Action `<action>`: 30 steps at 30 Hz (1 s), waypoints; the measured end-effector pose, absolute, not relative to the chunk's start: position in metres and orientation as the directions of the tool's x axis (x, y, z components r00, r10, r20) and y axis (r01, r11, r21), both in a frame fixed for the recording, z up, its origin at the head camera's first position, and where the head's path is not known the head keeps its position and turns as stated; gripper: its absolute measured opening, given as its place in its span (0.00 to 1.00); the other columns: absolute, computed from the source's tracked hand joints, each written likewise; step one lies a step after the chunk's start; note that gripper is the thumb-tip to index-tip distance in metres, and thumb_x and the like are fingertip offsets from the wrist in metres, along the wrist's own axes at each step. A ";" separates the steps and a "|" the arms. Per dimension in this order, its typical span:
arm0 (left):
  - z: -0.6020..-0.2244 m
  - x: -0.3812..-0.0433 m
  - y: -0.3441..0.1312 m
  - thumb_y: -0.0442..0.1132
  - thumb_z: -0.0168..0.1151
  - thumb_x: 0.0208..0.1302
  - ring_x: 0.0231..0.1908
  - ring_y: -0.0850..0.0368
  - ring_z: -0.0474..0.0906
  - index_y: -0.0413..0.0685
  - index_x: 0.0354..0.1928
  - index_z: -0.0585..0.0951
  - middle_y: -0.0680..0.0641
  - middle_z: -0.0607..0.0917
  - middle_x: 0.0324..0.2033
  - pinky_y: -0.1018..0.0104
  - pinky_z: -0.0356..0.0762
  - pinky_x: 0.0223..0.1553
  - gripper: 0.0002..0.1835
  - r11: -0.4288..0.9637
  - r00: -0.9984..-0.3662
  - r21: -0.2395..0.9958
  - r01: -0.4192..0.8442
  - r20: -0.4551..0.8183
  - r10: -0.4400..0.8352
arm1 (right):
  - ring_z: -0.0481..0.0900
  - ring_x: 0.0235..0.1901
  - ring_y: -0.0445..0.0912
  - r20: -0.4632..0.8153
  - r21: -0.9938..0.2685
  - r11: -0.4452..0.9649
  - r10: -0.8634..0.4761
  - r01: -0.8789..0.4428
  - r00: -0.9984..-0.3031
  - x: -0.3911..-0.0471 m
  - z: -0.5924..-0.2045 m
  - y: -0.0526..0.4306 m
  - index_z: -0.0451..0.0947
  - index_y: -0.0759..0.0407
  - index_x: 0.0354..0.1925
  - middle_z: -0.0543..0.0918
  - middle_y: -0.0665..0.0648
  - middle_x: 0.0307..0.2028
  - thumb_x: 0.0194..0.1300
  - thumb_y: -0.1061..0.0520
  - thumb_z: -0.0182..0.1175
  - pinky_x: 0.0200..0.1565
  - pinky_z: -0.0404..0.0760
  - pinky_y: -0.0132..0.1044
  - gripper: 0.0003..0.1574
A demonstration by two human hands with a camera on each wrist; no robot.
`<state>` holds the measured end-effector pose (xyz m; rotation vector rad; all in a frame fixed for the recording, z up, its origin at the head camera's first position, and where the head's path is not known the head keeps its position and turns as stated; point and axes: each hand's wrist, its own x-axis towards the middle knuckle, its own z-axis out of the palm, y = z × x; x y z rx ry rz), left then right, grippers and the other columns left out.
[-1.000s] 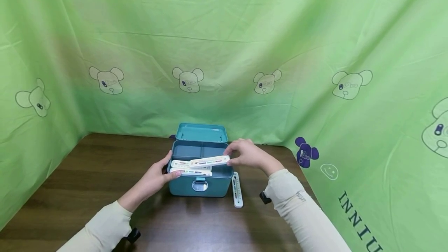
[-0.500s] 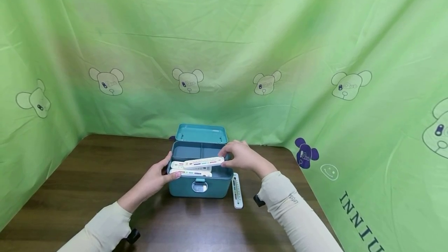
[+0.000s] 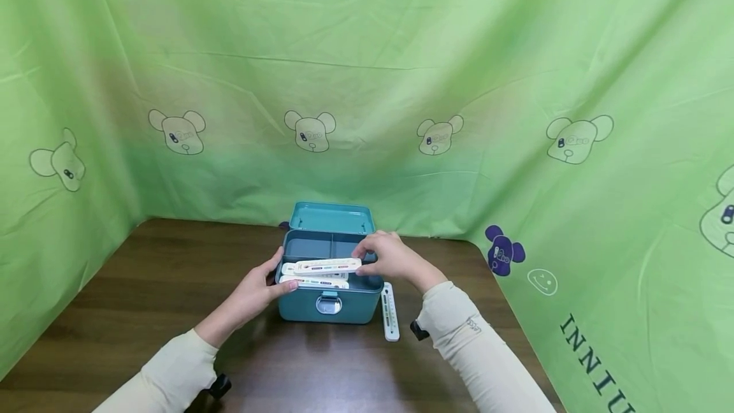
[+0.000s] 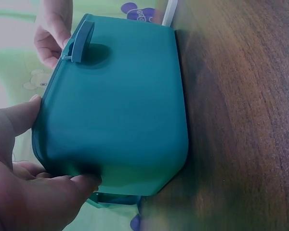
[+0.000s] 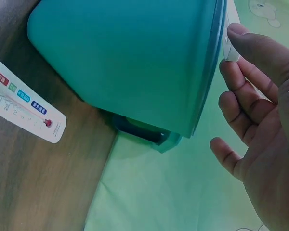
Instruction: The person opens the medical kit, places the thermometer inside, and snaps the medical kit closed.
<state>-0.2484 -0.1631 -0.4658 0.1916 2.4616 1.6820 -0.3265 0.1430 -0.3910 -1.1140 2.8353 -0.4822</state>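
Observation:
A teal storage box stands with its lid tipped back. My left hand grips its left side, thumb over the front rim and fingers along the outer wall. Over the inside of the box, my right hand pinches the right end of a white thermometer. Beneath that one lie more white thermometers in the front part, partly covered. In the right wrist view only the pinched end of the held thermometer shows beyond the rim.
Another white thermometer lies on the brown wooden table, just right of the box. A divider splits the back part of the box. Green printed cloth hangs behind and beside the table.
My right hand has moved left with the held thermometer, which now lies more directly above the others in the box. The left hand keeps its place on the box.

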 end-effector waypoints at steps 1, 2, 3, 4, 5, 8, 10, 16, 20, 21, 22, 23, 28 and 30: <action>-0.466 -0.248 -0.163 0.57 0.70 0.65 0.77 0.36 0.55 0.47 0.83 0.46 0.38 0.52 0.81 0.43 0.67 0.69 0.56 0.356 -0.980 0.934 0.018 -0.054 0.191 | 0.76 0.48 0.44 0.061 -0.309 0.689 -0.674 -0.656 -0.736 -0.326 -0.392 0.143 0.87 0.48 0.44 0.86 0.43 0.40 0.60 0.50 0.76 0.56 0.65 0.50 0.13; -0.466 -0.248 -0.163 0.57 0.70 0.65 0.77 0.36 0.55 0.46 0.83 0.46 0.38 0.52 0.81 0.43 0.67 0.69 0.56 0.354 -0.980 0.935 0.019 -0.053 0.193 | 0.76 0.48 0.44 0.062 -0.309 0.686 -0.676 -0.658 -0.734 -0.326 -0.393 0.142 0.87 0.48 0.44 0.86 0.43 0.40 0.60 0.49 0.76 0.56 0.65 0.50 0.13; -0.466 -0.248 -0.163 0.56 0.70 0.65 0.77 0.36 0.55 0.46 0.82 0.46 0.38 0.52 0.81 0.43 0.67 0.69 0.56 0.353 -0.980 0.935 0.018 -0.053 0.192 | 0.76 0.48 0.44 0.064 -0.308 0.684 -0.679 -0.661 -0.732 -0.326 -0.393 0.142 0.87 0.48 0.44 0.86 0.43 0.40 0.60 0.49 0.76 0.57 0.65 0.51 0.13; -0.466 -0.247 -0.163 0.56 0.70 0.65 0.77 0.36 0.55 0.46 0.82 0.46 0.38 0.51 0.81 0.43 0.67 0.69 0.56 0.352 -0.980 0.936 0.019 -0.053 0.192 | 0.76 0.48 0.44 0.065 -0.312 0.681 -0.680 -0.662 -0.730 -0.326 -0.394 0.141 0.87 0.48 0.44 0.86 0.43 0.40 0.60 0.49 0.76 0.57 0.65 0.51 0.13; -0.466 -0.247 -0.163 0.56 0.70 0.66 0.77 0.36 0.55 0.46 0.82 0.46 0.38 0.51 0.81 0.44 0.66 0.69 0.56 0.348 -0.980 0.937 0.018 -0.053 0.192 | 0.76 0.48 0.44 0.069 -0.311 0.679 -0.682 -0.665 -0.728 -0.326 -0.394 0.141 0.87 0.48 0.44 0.86 0.43 0.40 0.60 0.49 0.76 0.57 0.65 0.51 0.13; -0.466 -0.247 -0.163 0.55 0.70 0.66 0.77 0.36 0.55 0.46 0.82 0.45 0.38 0.51 0.81 0.44 0.67 0.69 0.56 0.343 -0.980 0.939 0.018 -0.051 0.191 | 0.76 0.48 0.44 0.079 -0.313 0.671 -0.687 -0.672 -0.722 -0.326 -0.396 0.139 0.88 0.48 0.43 0.85 0.43 0.40 0.60 0.49 0.76 0.58 0.65 0.52 0.14; -0.465 -0.247 -0.163 0.56 0.70 0.66 0.77 0.36 0.56 0.46 0.82 0.46 0.38 0.52 0.81 0.44 0.67 0.69 0.56 0.342 -0.981 0.939 0.018 -0.050 0.189 | 0.76 0.47 0.44 0.084 -0.315 0.668 -0.688 -0.674 -0.721 -0.325 -0.397 0.138 0.88 0.48 0.43 0.85 0.43 0.40 0.60 0.49 0.76 0.58 0.65 0.52 0.14; -0.466 -0.248 -0.163 0.56 0.70 0.66 0.76 0.36 0.57 0.46 0.83 0.46 0.38 0.53 0.80 0.44 0.68 0.68 0.56 0.335 -0.981 0.942 0.019 -0.047 0.188 | 0.76 0.47 0.43 0.086 -0.326 0.674 -0.677 -0.663 -0.731 -0.324 -0.403 0.134 0.88 0.48 0.44 0.85 0.42 0.40 0.59 0.48 0.76 0.60 0.64 0.51 0.15; -0.468 -0.248 -0.162 0.55 0.70 0.66 0.77 0.37 0.56 0.47 0.83 0.46 0.38 0.53 0.80 0.44 0.67 0.69 0.55 0.330 -0.982 0.944 0.012 -0.052 0.183 | 0.75 0.46 0.41 0.095 -0.318 0.683 -0.667 -0.658 -0.739 -0.322 -0.408 0.132 0.88 0.47 0.44 0.86 0.41 0.40 0.59 0.47 0.76 0.59 0.64 0.50 0.15; -0.468 -0.248 -0.161 0.55 0.70 0.66 0.77 0.37 0.56 0.47 0.83 0.46 0.38 0.53 0.80 0.44 0.66 0.69 0.56 0.329 -0.982 0.944 0.010 -0.053 0.182 | 0.75 0.46 0.41 0.095 -0.312 0.688 -0.664 -0.655 -0.742 -0.322 -0.409 0.131 0.88 0.47 0.43 0.86 0.41 0.40 0.59 0.47 0.76 0.58 0.64 0.50 0.15; -0.469 -0.249 -0.161 0.55 0.70 0.66 0.77 0.36 0.56 0.47 0.83 0.46 0.38 0.53 0.80 0.43 0.66 0.69 0.56 0.333 -0.982 0.943 0.013 -0.052 0.184 | 0.75 0.46 0.41 0.095 -0.307 0.692 -0.661 -0.653 -0.744 -0.321 -0.410 0.131 0.88 0.47 0.43 0.86 0.41 0.40 0.59 0.47 0.76 0.57 0.64 0.50 0.14; -0.469 -0.249 -0.161 0.56 0.70 0.65 0.77 0.36 0.56 0.47 0.83 0.46 0.38 0.53 0.80 0.43 0.66 0.69 0.56 0.336 -0.982 0.942 0.010 -0.055 0.182 | 0.74 0.46 0.41 0.093 -0.305 0.697 -0.656 -0.649 -0.749 -0.320 -0.411 0.131 0.88 0.47 0.43 0.86 0.41 0.40 0.59 0.47 0.76 0.57 0.63 0.49 0.15; -0.471 -0.250 -0.160 0.56 0.71 0.64 0.77 0.37 0.56 0.48 0.83 0.46 0.39 0.53 0.81 0.43 0.66 0.69 0.57 0.333 -0.983 0.943 0.000 -0.061 0.172 | 0.73 0.46 0.40 0.099 -0.278 0.720 -0.636 -0.635 -0.765 -0.316 -0.413 0.129 0.89 0.46 0.44 0.86 0.41 0.42 0.59 0.45 0.76 0.56 0.62 0.47 0.15; -0.472 -0.251 -0.159 0.56 0.72 0.63 0.77 0.38 0.56 0.49 0.83 0.46 0.40 0.53 0.81 0.44 0.66 0.69 0.57 0.323 -0.984 0.946 -0.005 -0.063 0.168 | 0.73 0.46 0.40 0.110 -0.271 0.724 -0.632 -0.634 -0.767 -0.315 -0.413 0.128 0.89 0.46 0.44 0.87 0.41 0.43 0.59 0.45 0.76 0.56 0.61 0.47 0.16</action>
